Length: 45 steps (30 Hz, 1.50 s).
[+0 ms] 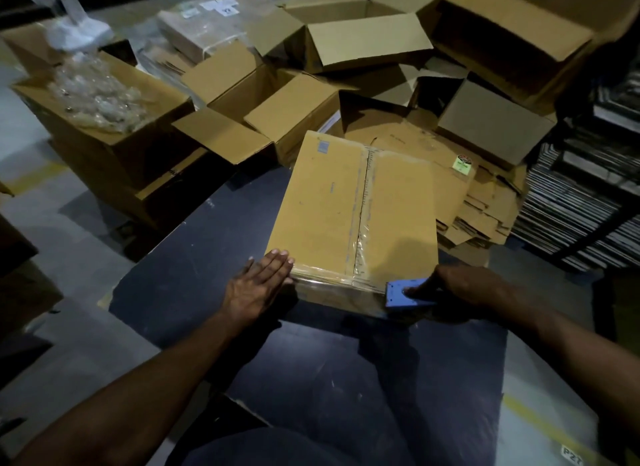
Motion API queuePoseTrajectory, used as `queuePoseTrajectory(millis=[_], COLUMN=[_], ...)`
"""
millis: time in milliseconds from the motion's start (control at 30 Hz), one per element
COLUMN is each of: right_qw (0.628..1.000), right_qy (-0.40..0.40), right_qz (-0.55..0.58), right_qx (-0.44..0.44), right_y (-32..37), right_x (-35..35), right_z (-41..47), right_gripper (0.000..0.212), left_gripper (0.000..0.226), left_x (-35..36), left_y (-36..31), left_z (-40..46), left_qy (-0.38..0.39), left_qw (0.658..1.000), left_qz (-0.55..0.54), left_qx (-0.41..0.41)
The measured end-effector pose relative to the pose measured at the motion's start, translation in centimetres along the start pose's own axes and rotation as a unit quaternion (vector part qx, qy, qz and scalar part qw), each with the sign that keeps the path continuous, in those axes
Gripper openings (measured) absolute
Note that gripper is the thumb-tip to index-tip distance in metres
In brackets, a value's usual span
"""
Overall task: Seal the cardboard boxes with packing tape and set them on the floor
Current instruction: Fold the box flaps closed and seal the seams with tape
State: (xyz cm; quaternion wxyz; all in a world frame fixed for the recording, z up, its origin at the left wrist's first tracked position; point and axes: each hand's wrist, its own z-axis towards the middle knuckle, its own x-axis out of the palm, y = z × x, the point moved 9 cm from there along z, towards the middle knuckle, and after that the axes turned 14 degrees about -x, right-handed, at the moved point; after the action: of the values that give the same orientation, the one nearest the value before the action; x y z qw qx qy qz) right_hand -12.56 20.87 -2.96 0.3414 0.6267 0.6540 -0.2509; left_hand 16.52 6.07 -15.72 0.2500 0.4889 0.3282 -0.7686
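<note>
— Taping, is it, or are you done with this one?

— Taping, I judge. From the head view, my right hand [460, 285] is clasped round the blue tape dispenser [403, 294], which sits at the near right corner of the cardboard box [353, 209]. My left hand [258, 285] lies flat, fingers straight, pressing the near left corner to steady it.

— Where is the box?

— On the dark table [311, 368], near its far end, flaps closed. Clear tape [362, 223] runs down the centre seam, and a second band shows along the near edge up to the dispenser.

— So what does the next move call for?

— Probably cutting the tape at that corner and smoothing the end down, with my left hand holding the box firm. Then the box wants lifting with both hands and setting on the floor.

— How does it look?

— Plain brown, flat on top, seam slightly gapped under the tape.
</note>
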Motion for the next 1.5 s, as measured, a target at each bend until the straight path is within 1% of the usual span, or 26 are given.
queuePoseTrajectory(millis=[67,133,200,300,367,433,500,567,600,633,700,767,833,900,967,1000,1033,1067,1100,1133,1167,1267,1367,1433,1500], right_qw=[1.000,0.998,0.992,0.994,0.998,1.000,1.000,1.000,1.000,1.000,1.000,0.999,0.996,0.998,0.999,0.999,0.999,0.997,0.993,0.991,0.992,0.994,0.994,0.995,0.994], right_qy=[0.013,-0.004,-0.006,0.016,0.012,0.015,0.015,0.017,0.017,0.014,0.004,-0.026,-0.035,-0.015,-0.003,-0.009,-0.013,-0.017,-0.017,-0.006,-0.002,-0.003,-0.003,0.001,0.006], right_qz=[-0.009,0.043,0.090,0.086,0.051,0.016,0.013,0.014,0.012,0.009,0.011,0.029,0.076,0.065,0.039,0.039,0.047,0.073,0.109,0.123,0.117,0.096,0.096,0.088,0.102], right_qx=[0.002,0.052,0.085,0.066,0.045,0.022,0.011,0.016,0.019,0.019,0.020,0.033,0.034,0.016,-0.010,-0.014,-0.002,0.010,0.030,0.042,0.049,0.045,0.044,0.036,0.043], right_y=[-0.6,-1.7,-2.3,-2.2,-1.9,-1.4,-1.2,-1.1,-1.0,-0.6,-0.2,0.2,0.9,2.1,3.3,3.4,2.6,1.7,0.5,-0.4,-1.1,-1.4,-1.8,-2.0,-2.1], right_x=[0.8,0.7,0.6,0.7,0.7,0.7,0.6,0.5,0.2,-0.1,-0.3,-0.5,-0.1,0.2,0.6,0.8,1.2,1.6,2.3,2.8,3.2,3.9,4.3,4.1,3.6], right_z=[-0.1,0.4,1.0,1.7,1.8,2.0,2.3,2.3,2.1,2.0,2.0,2.0,2.0,1.7,1.2,0.9,0.8,0.2,-0.3,-1.2,-1.9,-2.9,-2.3,-1.9,-1.3], right_gripper=[0.048,0.047,0.053,0.058,0.056,0.049,0.044,0.043,0.043,0.043,0.042,0.042,0.040,0.037,0.046,0.042,0.026,0.015,0.029,0.038,0.040,0.040,0.039,0.036,0.033], left_gripper=[0.063,0.057,0.057,0.058,0.068,0.078,0.079,0.067,0.059,0.055,0.057,0.055,0.052,0.052,0.052,0.052,0.053,0.055,0.057,0.059,0.060,0.059,0.051,0.056,0.062], left_x=[0.0,-0.2,-0.3,-0.5,-1.3,-2.2,-1.0,1.8,3.1,4.0,5.2,4.9,4.2,3.5,2.7,2.3,2.1,2.0,2.0,2.0,2.1,2.5,1.7,1.4,2.7], left_y=[-0.1,-0.2,-0.2,-0.7,-2.0,-5.6,-11.3,-16.9,-18.6,-19.6,-19.8,-18.6,-17.2,-16.3,-16.0,-15.9,-15.7,-15.6,-15.4,-15.2,-15.1,-15.1,-16.2,-18.2,-21.6], left_z=[-0.2,-0.2,-0.1,-0.2,-0.1,0.5,1.4,1.7,1.9,2.2,2.2,2.3,2.4,2.0,1.7,1.6,1.4,1.3,1.3,1.3,1.4,1.2,1.4,1.4,0.7], left_qy=[0.007,0.009,0.009,0.009,0.014,0.009,0.015,0.049,0.070,0.090,0.116,0.124,0.102,0.082,0.069,0.065,0.067,0.074,0.081,0.086,0.089,0.095,0.065,0.054,0.081], left_qw=[1.000,1.000,1.000,0.999,0.997,0.996,0.994,0.985,0.981,0.977,0.971,0.968,0.971,0.971,0.971,0.971,0.971,0.971,0.971,0.971,0.971,0.971,0.979,0.982,0.973], left_qz=[0.009,0.010,0.012,0.047,0.082,0.094,0.079,0.084,0.096,0.108,0.112,0.098,0.073,0.054,0.027,0.018,0.014,0.016,0.018,0.021,0.023,0.040,0.049,0.065,0.081], left_qx=[0.001,-0.001,0.006,0.011,-0.005,0.005,0.075,0.142,0.155,0.160,0.178,0.194,0.206,0.218,0.228,0.228,0.228,0.227,0.225,0.223,0.222,0.217,0.186,0.171,0.200])
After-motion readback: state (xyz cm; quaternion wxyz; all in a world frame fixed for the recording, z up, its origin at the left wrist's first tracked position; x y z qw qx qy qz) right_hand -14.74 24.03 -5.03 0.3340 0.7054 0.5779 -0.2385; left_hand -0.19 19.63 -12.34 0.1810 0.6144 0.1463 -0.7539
